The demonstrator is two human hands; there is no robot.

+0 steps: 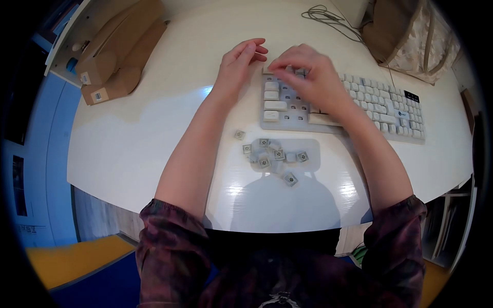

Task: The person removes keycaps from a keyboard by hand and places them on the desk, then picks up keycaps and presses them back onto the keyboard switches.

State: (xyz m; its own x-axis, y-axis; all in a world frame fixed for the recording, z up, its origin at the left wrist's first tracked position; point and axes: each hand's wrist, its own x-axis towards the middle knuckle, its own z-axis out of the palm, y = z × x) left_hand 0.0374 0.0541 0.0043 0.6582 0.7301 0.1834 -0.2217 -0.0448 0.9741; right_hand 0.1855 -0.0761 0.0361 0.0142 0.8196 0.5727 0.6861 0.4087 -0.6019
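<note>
A white keyboard (382, 102) lies at the right of the desk, its left part with several keycaps off and sockets bare. My right hand (310, 74) is over the keyboard's upper left part, thumb and fingers drawn together near the top left corner; whatever is between the fingertips is too small to make out. Just left of that corner is my left hand (242, 57), its fingers apart and nothing visible in it. Several loose keycaps (279, 154) are scattered below the keyboard, many upside down.
Brown cardboard pieces (115, 56) lie at the desk's back left. A coiled cable (328, 16) and a bag (411, 41) are at the back right. The white desk (138, 149) has its curved front edge near my body.
</note>
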